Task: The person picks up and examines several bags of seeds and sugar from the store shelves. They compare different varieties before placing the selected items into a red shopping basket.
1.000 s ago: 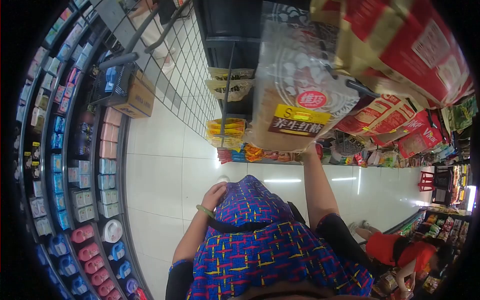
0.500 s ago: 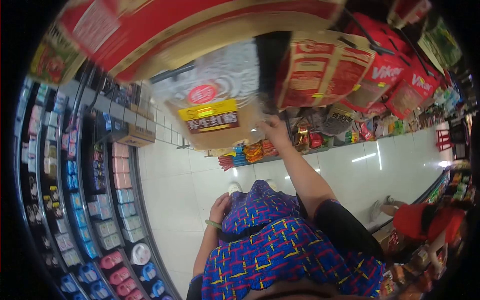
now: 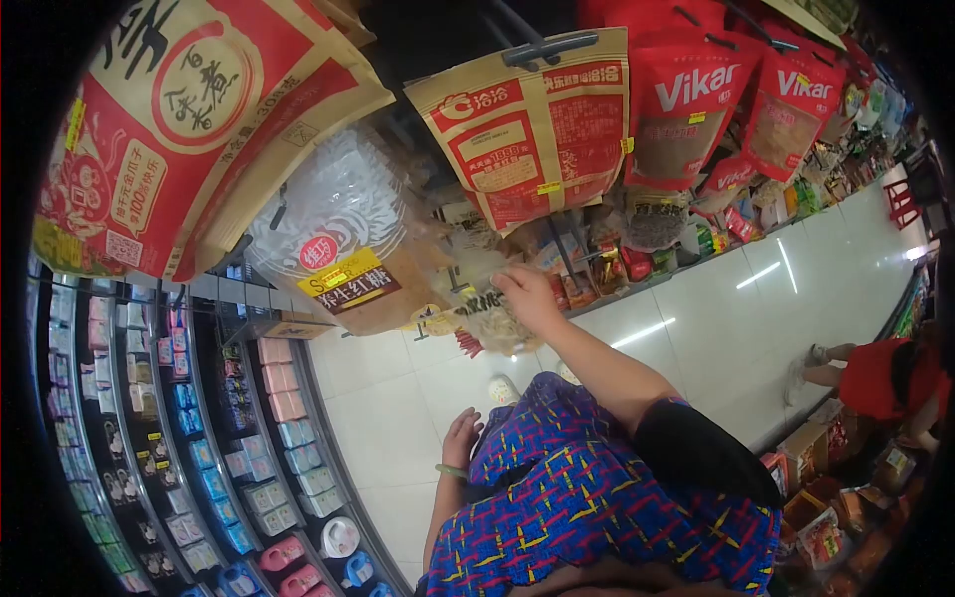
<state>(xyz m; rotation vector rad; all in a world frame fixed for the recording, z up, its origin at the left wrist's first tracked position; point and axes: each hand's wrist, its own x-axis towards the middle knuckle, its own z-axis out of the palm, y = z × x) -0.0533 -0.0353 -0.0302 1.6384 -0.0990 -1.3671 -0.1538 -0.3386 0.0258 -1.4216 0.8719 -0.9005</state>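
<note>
My right hand (image 3: 527, 298) reaches up to a small clear bag with pale contents (image 3: 494, 323), its fingers closed on the bag's upper right part. Left of it hangs a clear bag of brown sugar (image 3: 373, 289) with a yellow price tag. A red and tan paper bag (image 3: 537, 134) hangs above my right hand. My left hand (image 3: 461, 438) hangs low beside my patterned clothing, a pale green bangle at its wrist, fingers apart and holding nothing.
A large tan and red bag (image 3: 214, 109) hangs close at the upper left. Red Vikar bags (image 3: 686, 104) hang at the right. Shelves of packaged goods (image 3: 204, 448) line the left side. A person in red (image 3: 880, 378) stands at the right, by boxes of goods.
My right hand has left the brown sugar bag and is now at the small clear bag. The view has shifted, and more of the hanging bags shows.
</note>
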